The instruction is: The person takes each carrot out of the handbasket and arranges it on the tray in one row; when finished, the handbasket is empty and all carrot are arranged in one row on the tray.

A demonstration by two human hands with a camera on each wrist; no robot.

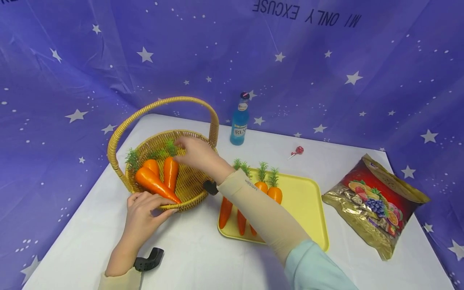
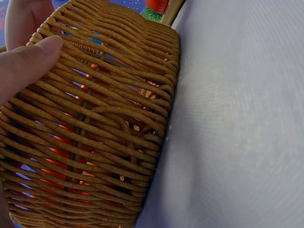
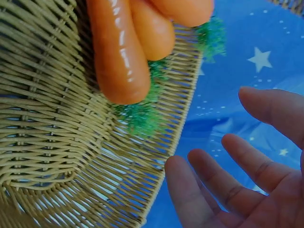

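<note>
Right hand (image 1: 197,155) spread, nothing gripped; 3 carrots (image 1: 155,184) seen at its 8 o'clock, in basket (image 1: 190,181). Basket pinched at 7 o'clock by left hand (image 1: 143,213). More carrots (image 1: 275,195) carried on tray (image 1: 302,205), basket's 4 o'clock.

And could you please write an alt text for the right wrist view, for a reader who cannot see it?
A person's right grip, empty, fingers apart, is near a wicker basket. Three orange carrots with green tops lie in the basket; behind is blue cloth with white stars.
</note>
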